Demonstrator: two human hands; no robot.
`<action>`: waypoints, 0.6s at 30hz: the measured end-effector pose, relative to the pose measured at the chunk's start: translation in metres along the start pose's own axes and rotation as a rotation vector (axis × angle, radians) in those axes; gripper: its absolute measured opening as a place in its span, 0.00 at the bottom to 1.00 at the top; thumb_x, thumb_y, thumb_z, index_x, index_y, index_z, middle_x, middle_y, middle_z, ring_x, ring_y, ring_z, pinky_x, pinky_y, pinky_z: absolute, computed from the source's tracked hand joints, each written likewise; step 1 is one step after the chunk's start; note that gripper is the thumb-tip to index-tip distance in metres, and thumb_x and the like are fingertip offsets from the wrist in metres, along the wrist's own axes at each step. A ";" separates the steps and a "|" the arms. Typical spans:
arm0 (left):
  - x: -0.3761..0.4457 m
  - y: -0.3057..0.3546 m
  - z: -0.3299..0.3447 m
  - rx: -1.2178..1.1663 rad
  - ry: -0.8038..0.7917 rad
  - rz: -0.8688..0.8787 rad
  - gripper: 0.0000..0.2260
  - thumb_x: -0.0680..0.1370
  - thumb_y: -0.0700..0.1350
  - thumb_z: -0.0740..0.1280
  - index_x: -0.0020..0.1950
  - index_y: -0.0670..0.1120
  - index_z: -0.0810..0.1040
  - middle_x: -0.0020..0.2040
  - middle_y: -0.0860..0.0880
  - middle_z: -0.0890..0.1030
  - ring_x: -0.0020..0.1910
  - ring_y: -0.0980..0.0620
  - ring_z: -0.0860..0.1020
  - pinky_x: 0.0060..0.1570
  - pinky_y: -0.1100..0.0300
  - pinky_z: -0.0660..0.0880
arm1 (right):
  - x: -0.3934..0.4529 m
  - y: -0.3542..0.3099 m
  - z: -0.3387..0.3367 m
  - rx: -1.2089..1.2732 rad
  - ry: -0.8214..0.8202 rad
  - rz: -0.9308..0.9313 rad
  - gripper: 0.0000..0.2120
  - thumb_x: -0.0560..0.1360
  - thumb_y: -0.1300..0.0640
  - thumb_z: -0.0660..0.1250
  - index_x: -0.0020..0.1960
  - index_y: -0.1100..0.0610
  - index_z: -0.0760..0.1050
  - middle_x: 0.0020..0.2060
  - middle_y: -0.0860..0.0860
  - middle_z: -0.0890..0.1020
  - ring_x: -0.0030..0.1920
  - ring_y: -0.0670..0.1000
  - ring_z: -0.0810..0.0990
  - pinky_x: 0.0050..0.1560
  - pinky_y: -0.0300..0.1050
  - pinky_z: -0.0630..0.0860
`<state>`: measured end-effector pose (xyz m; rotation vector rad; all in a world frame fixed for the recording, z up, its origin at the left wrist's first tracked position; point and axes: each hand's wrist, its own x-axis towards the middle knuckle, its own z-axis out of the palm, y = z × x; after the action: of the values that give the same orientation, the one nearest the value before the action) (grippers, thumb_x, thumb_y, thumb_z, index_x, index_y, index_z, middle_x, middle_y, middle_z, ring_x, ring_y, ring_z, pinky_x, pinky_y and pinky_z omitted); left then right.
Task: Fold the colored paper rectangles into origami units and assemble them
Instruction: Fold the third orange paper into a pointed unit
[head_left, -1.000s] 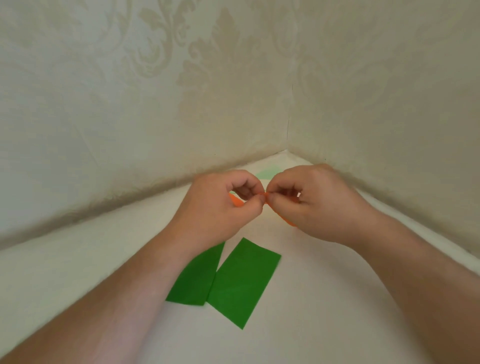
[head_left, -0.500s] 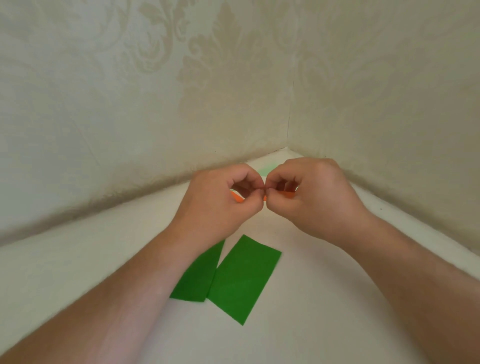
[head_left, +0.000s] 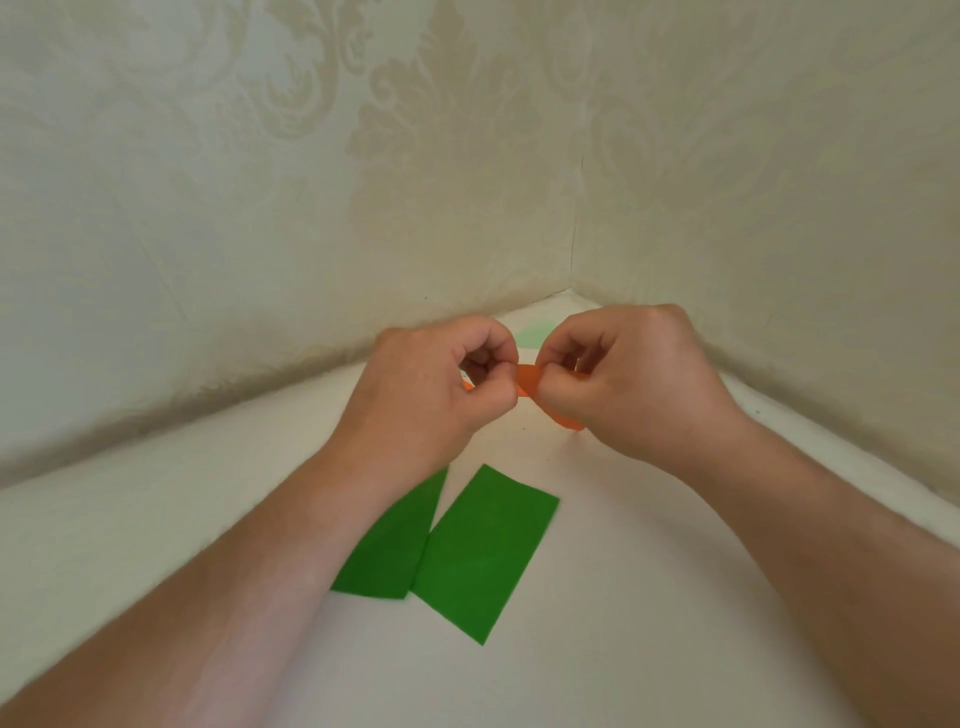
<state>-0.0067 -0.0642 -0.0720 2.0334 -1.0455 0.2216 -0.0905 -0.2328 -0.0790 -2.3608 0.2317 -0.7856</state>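
Observation:
A small orange paper piece (head_left: 529, 383) is held above the white surface between both hands, mostly hidden by fingers. My left hand (head_left: 441, 384) pinches its left end with thumb and forefinger. My right hand (head_left: 628, 379) pinches its right part, and an orange corner sticks out under that hand. Two green paper rectangles lie flat below the hands: one (head_left: 480, 551) fully visible, the other (head_left: 389, 545) partly under my left forearm, their edges touching.
The white surface (head_left: 649, 597) ends in a corner of two patterned beige walls (head_left: 571, 208) just behind the hands. A pale green patch (head_left: 532, 332) shows on the surface near that corner.
My hands have drawn slightly apart, so more of the orange paper shows between the fingertips. The green rectangles have not moved.

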 end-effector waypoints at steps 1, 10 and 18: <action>0.000 0.000 -0.002 0.004 0.009 -0.001 0.06 0.75 0.41 0.72 0.41 0.52 0.82 0.37 0.56 0.84 0.27 0.66 0.74 0.34 0.74 0.67 | 0.000 0.000 -0.001 -0.009 -0.004 0.007 0.04 0.68 0.56 0.73 0.35 0.48 0.83 0.30 0.37 0.81 0.28 0.48 0.78 0.29 0.46 0.77; 0.001 0.000 -0.009 0.006 0.015 -0.040 0.06 0.76 0.38 0.72 0.42 0.49 0.84 0.38 0.55 0.84 0.26 0.67 0.75 0.37 0.75 0.69 | 0.006 0.007 -0.016 -0.044 -0.043 0.102 0.04 0.68 0.56 0.73 0.35 0.48 0.83 0.30 0.39 0.81 0.30 0.49 0.79 0.34 0.44 0.78; 0.013 -0.022 -0.022 -0.063 0.183 -0.143 0.08 0.75 0.41 0.73 0.40 0.54 0.82 0.37 0.56 0.84 0.38 0.59 0.81 0.41 0.72 0.74 | 0.016 0.024 -0.030 -0.056 0.105 0.219 0.05 0.70 0.55 0.71 0.36 0.49 0.83 0.28 0.37 0.80 0.28 0.43 0.74 0.35 0.41 0.74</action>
<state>0.0230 -0.0486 -0.0641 1.9808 -0.7814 0.2902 -0.0951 -0.2724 -0.0670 -2.2992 0.5533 -0.8054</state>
